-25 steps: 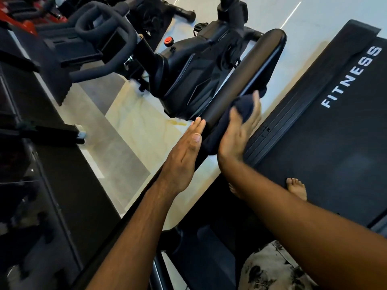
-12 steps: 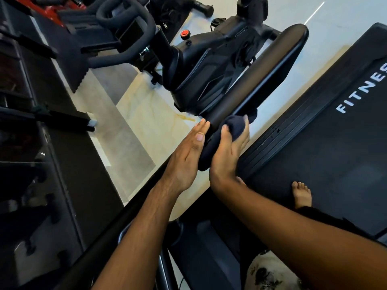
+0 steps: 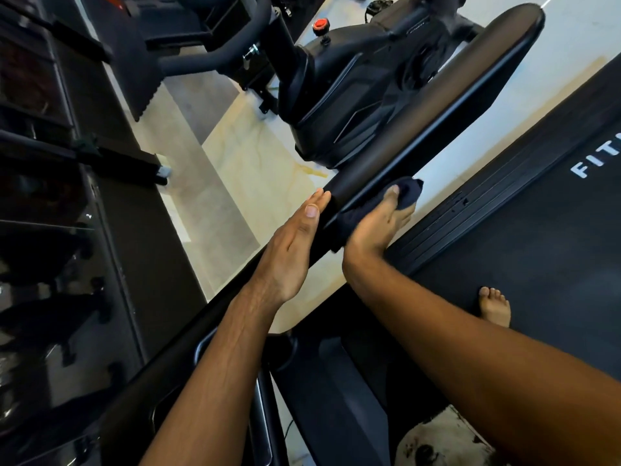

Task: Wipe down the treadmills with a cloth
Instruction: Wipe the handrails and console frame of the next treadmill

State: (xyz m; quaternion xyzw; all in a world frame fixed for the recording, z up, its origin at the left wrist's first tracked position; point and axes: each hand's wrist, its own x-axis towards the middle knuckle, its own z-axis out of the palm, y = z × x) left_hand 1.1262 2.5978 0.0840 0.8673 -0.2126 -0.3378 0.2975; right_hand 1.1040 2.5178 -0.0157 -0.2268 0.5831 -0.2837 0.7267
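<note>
A long black padded handrail point(image 3: 437, 105) of the treadmill runs diagonally from upper right to lower left. My right hand point(image 3: 379, 223) grips a dark cloth point(image 3: 408, 193) wrapped against the rail's right side, thumb on top of the cloth. My left hand point(image 3: 295, 243) lies flat with straight fingers against the rail's left side, just beside the cloth. The treadmill belt point(image 3: 537, 237) with white lettering fills the right of the view, and my bare foot point(image 3: 494, 304) stands on it.
A black exercise bike point(image 3: 353, 95) with a red knob point(image 3: 319, 26) stands just beyond the handrail. Pale marble floor point(image 3: 242, 169) lies between the machines. Dark equipment and glossy panels point(image 3: 50, 264) line the left side.
My right hand has slid the cloth back and forth along the handrail, down then up again. My left hand stays flat against the rail. The view has shifted closer.
</note>
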